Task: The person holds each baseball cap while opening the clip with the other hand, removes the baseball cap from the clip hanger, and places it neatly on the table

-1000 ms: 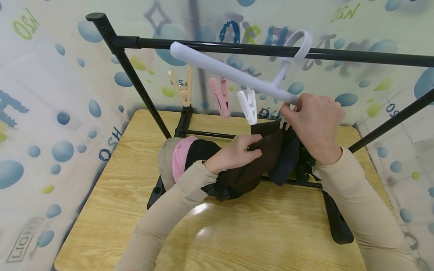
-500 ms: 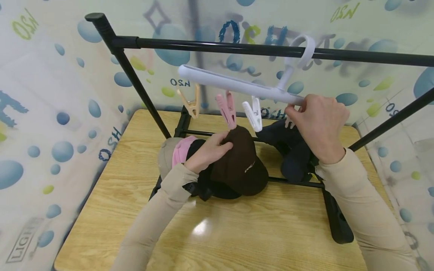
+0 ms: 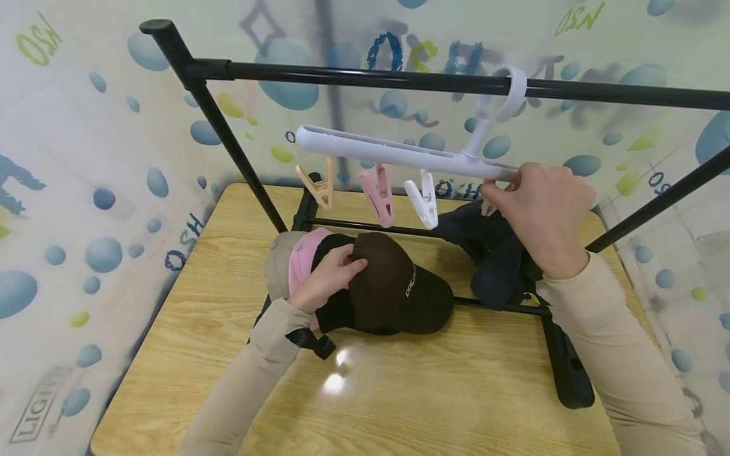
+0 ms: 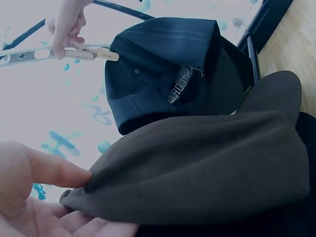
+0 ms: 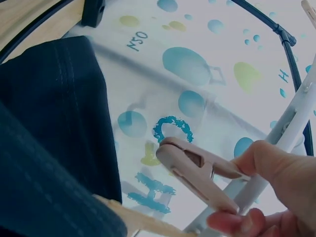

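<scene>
Wooden table [image 3: 399, 392], bubble-print curtain [image 3: 85, 190], black rack [image 3: 353, 76]

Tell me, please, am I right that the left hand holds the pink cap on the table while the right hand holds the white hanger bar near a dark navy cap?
Not quite: the left hand holds the brown cap, not the pink one behind it, as the head view shows. The right hand does hold the white hanger bar near the dark navy cap.

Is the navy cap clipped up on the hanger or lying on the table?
Clipped up: the navy cap dangles from a peg on the white hanger, above the table.
</scene>
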{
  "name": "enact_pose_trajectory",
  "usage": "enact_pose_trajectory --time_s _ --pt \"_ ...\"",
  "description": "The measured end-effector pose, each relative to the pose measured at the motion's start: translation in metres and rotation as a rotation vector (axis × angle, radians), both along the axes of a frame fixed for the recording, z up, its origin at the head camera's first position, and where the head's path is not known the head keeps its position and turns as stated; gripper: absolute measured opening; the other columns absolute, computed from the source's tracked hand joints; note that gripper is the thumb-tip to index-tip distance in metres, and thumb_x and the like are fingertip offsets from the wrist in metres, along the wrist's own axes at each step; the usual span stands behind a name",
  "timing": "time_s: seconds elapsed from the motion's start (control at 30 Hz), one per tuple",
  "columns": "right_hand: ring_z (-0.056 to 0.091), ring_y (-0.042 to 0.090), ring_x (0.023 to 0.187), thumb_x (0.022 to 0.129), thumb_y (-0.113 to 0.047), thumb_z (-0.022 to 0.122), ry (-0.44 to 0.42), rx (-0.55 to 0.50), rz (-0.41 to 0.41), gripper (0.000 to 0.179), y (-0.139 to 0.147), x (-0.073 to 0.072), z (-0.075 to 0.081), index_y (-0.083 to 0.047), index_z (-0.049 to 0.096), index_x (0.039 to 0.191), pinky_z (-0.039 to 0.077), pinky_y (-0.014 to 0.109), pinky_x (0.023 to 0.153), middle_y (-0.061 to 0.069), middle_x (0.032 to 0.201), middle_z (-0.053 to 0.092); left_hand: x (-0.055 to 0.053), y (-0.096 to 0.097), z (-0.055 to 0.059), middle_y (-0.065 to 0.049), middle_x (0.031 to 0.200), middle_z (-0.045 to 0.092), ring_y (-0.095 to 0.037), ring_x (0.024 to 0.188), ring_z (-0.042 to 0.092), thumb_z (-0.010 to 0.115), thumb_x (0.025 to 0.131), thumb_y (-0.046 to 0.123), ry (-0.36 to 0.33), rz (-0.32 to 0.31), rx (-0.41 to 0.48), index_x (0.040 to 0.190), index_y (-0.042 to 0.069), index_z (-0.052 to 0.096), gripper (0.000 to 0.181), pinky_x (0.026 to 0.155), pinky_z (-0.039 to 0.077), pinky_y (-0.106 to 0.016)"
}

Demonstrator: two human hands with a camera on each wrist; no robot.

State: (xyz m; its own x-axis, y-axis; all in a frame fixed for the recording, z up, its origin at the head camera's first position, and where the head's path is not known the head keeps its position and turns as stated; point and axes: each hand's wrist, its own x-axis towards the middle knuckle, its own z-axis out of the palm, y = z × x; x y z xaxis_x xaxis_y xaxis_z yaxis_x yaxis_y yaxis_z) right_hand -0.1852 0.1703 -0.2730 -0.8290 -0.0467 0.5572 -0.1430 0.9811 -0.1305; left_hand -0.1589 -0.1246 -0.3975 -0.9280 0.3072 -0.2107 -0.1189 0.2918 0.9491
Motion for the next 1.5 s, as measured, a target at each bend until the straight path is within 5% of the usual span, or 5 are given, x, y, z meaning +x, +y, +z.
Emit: enact_pose_trajectory --time_s 0.4,0.7,0.83,1.03,1.5 --pt "0.024 0.02 0.035 0.087 -0.052 0.062 -0.077 0.053 0.04 0.059 0.015 0.003 0.002 -0.008 0.045 0.05 0.014 0.032 0.038 0.005 0.042 0.031 0.009 -0.016 -0.002 -0.011 0.08 0.06 -0.021 0.073 0.064 0.05 0.101 0.015 0.033 0.003 -0.059 0.087 -0.002 0.057 0.023 0.068 0.056 -0.036" --pt "0.05 0.031 0.067 0.091 -0.042 0.066 -0.345 -0.018 0.248 0.049 0.062 -0.003 0.009 0.005 0.058 0.101 0.041 0.045 0.056 0.019 0.086 0.056 0.01 -0.03 -0.002 -0.011 0.078 0.055 -0.02 0.066 0.059 0.049 0.101 0.011 0.052 0.021 -0.085 0.081 -0.001 0.052 0.024 0.063 0.056 -0.037" --pt "0.05 0.043 0.096 0.094 -0.031 0.064 -0.442 -0.006 0.317 0.049 0.075 -0.013 0.01 0.005 0.052 0.125 0.042 0.058 0.074 0.029 0.114 0.052 0.012 -0.037 0.001 -0.011 0.073 0.053 -0.019 0.063 0.058 0.05 0.101 0.01 0.081 0.039 -0.143 0.081 -0.001 0.053 0.023 0.061 0.056 -0.035" --pt "0.054 0.043 0.101 0.101 -0.013 0.051 -0.576 0.029 0.445 0.044 0.087 -0.026 0.004 0.003 0.04 0.14 0.041 0.052 0.071 0.029 0.123 0.051 0.015 -0.041 0.007 -0.012 0.068 0.055 -0.021 0.061 0.061 0.052 0.1 0.009 0.116 0.02 -0.209 0.084 -0.002 0.056 0.02 0.059 0.056 -0.033" --pt "0.048 0.022 0.067 0.096 -0.002 0.057 -0.416 0.039 0.5 0.032 0.101 -0.021 -0.01 0.007 0.048 0.125 0.035 0.036 0.055 0.023 0.104 0.059 0.013 -0.045 0.023 -0.008 0.071 0.064 -0.018 0.061 0.061 0.056 0.096 0.002 0.335 -0.029 -0.349 0.085 -0.003 0.059 0.012 0.058 0.052 -0.029"
